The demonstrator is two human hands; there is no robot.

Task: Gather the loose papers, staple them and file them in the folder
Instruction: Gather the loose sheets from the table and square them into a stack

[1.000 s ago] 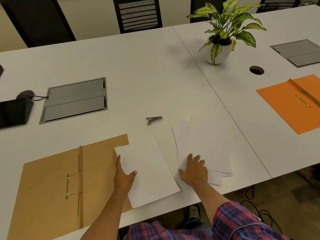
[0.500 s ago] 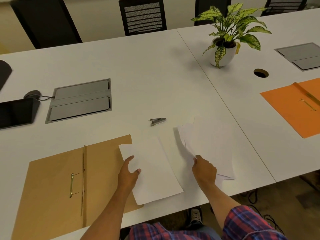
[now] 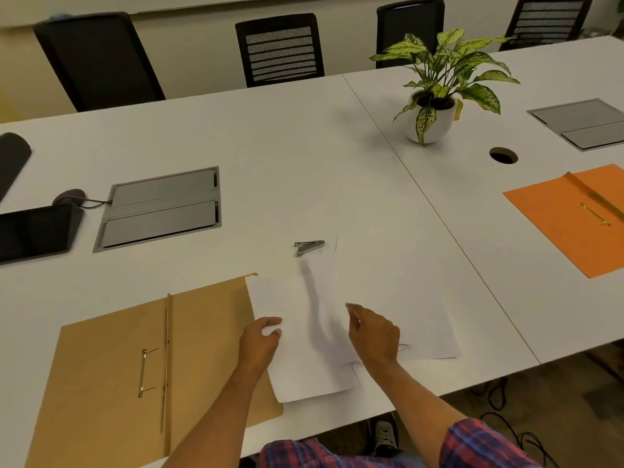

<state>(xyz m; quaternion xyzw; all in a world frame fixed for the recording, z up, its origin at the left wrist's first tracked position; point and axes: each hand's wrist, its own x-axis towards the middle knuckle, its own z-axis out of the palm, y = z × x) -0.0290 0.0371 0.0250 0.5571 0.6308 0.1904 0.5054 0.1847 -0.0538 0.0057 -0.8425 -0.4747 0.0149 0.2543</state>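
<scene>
A single white sheet [image 3: 300,376] lies at the table's front edge, overlapping the right flap of an open brown folder [image 3: 111,366] with a metal fastener [image 3: 143,373]. My left hand [image 3: 260,341] pinches this sheet's left edge. My right hand [image 3: 373,336] grips a stack of loose white papers [image 3: 405,298], whose left side is lifted and casts a shadow on the single sheet. A small metal stapler [image 3: 309,247] lies on the table just beyond the papers, apart from both hands.
An open orange folder [image 3: 570,217] lies at the right. A potted plant [image 3: 435,106] stands behind the papers' right side. A grey cable hatch [image 3: 158,211] and a dark tablet [image 3: 33,233] sit at the left. Black chairs line the far edge.
My right hand has lifted the stack of papers and carried it left, partly over the single sheet. My left hand has shifted from lying flat to pinching the sheet's edge.
</scene>
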